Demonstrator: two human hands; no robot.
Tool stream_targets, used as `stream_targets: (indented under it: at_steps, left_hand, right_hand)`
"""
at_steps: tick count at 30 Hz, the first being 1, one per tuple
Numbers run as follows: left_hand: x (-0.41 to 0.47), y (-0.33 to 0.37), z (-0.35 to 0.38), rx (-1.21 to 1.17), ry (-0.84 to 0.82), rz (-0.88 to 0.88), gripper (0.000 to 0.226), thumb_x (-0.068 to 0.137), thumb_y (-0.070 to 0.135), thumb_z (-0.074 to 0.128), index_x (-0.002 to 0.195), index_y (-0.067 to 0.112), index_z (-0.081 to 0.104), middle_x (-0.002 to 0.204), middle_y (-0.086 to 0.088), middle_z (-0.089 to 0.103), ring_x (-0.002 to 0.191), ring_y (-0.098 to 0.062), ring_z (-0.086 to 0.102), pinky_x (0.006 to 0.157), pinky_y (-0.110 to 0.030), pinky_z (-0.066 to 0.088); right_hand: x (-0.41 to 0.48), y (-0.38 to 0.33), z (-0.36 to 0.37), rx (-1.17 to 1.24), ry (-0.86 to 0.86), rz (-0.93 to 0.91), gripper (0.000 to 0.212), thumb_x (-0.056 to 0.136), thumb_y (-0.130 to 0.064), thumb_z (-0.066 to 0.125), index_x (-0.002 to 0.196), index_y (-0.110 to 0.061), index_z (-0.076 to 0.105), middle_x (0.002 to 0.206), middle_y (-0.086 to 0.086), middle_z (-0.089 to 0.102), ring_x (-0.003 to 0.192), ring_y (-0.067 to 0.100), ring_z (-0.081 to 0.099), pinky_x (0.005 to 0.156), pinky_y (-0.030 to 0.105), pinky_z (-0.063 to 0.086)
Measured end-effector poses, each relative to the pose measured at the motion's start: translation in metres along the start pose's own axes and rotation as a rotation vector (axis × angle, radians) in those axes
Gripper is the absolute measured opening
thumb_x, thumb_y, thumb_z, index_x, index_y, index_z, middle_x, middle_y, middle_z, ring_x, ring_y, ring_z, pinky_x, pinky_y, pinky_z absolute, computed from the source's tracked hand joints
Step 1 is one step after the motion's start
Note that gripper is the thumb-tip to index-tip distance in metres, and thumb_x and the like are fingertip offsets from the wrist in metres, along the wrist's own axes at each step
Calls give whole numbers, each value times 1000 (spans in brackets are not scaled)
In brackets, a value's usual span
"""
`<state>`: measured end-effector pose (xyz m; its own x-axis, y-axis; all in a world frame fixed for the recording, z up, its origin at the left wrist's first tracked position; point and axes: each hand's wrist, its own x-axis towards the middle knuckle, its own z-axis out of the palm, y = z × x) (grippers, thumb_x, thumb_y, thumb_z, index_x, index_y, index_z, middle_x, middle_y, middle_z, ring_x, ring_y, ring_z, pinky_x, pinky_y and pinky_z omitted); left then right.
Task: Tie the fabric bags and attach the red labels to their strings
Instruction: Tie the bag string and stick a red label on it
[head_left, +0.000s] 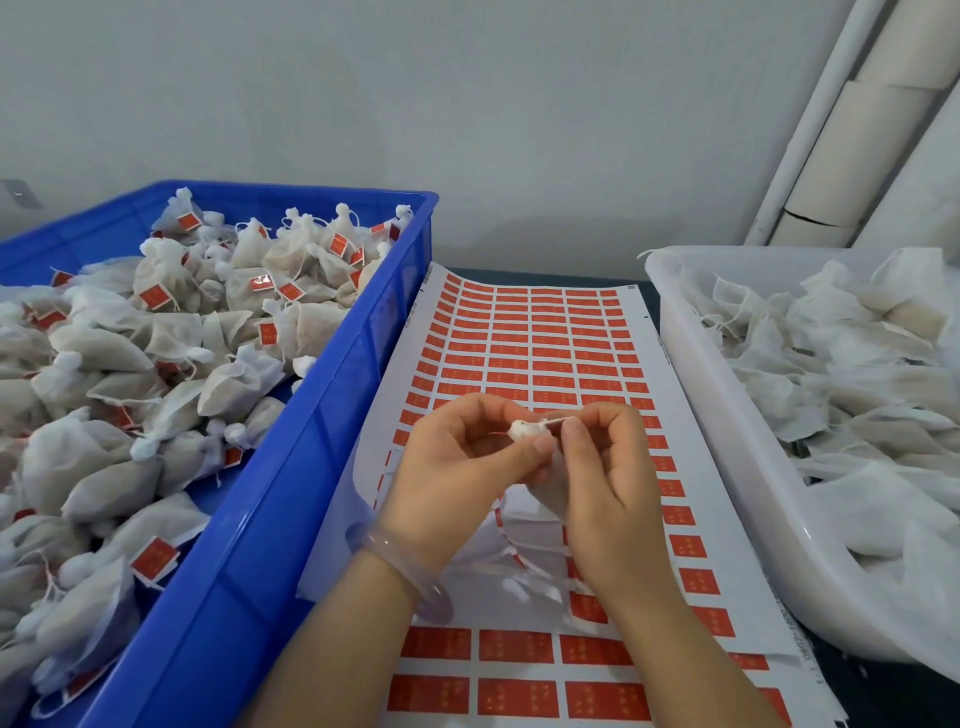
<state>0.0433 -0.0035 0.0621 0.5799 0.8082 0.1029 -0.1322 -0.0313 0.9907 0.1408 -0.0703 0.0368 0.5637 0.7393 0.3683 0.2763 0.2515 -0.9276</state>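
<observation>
Left hand (465, 457) pinched bunched top of fabric bag (523, 430); right hand (602, 467) pinched its string (557, 419), taut. Both held above the red label sheet (519, 338).

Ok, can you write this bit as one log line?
step: tying bag | left hand: pinches bag top | right hand: pinches string | where: above label sheet

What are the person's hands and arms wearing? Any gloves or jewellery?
No gloves and no sleeves in view: both arms are bare. The left hand has a chunky, see-through pale bangle on its wrist, smooth and round. The right hand has nothing on its wrist, and no rings show on either.
</observation>
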Motion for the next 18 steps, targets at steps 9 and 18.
stream_targets:
  at_steps: [9, 18]
  left_hand:
    - [-1, -2, 2, 205, 50, 71, 18, 76, 9, 73, 86, 20, 64, 80, 7, 70, 71, -12, 68, 61, -17, 54]
    - [0, -4, -3, 332, -57, -24, 14, 74, 9, 73, 81, 18, 65, 72, 4, 68, 68, -14, 68, 63, -24, 58]
  right_hand:
    - [1, 5, 0, -166, -29, -111, 8, 88, -40, 38, 90, -33, 42, 84, -35, 56, 79, -6, 61, 56, 5, 46]
    - [5, 9, -8, -288, -143, -124, 11, 87, -44, 37, 86, -34, 43, 80, -18, 57, 67, 3, 59, 53, 10, 46]
